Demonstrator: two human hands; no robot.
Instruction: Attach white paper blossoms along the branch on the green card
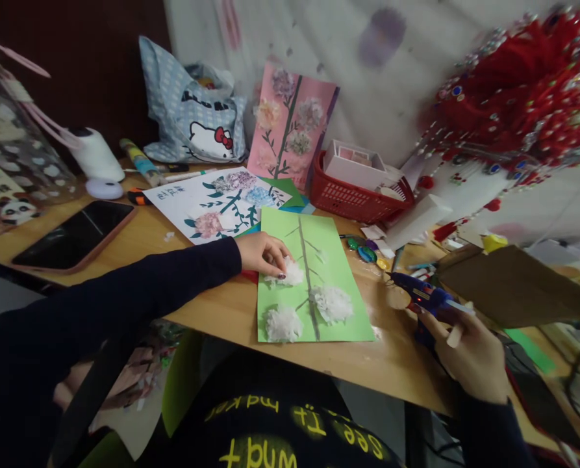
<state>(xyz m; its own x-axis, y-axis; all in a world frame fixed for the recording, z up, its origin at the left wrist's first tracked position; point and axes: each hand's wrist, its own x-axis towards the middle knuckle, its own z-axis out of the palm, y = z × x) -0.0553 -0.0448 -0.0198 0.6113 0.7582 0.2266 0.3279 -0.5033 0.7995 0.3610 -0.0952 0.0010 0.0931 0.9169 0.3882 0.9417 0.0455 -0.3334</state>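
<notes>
A light green sheet of card (336, 257) lies on the table, with a dark stem and branches drawn on it. My left hand (265, 253) is at the card's left side, fingers closed on a white crinkled paper flower (292, 273) that rests on the card. Two more white flowers, a lower left one (283, 324) and a lower right one (332, 304), sit beside the stem. To the right of the card, my right hand (469, 351) grips a blue hot glue gun (426, 292) with a small red light showing. Its nozzle points left towards the card.
Behind the card are a white flower picture (206, 201), a pink flower picture (270, 156) and a red basket (353, 198). A phone (75, 234) lies at the left. Paint pots (365, 252) and a brown cardboard piece (518, 286) are at the right, near a red beaded headdress (523, 97).
</notes>
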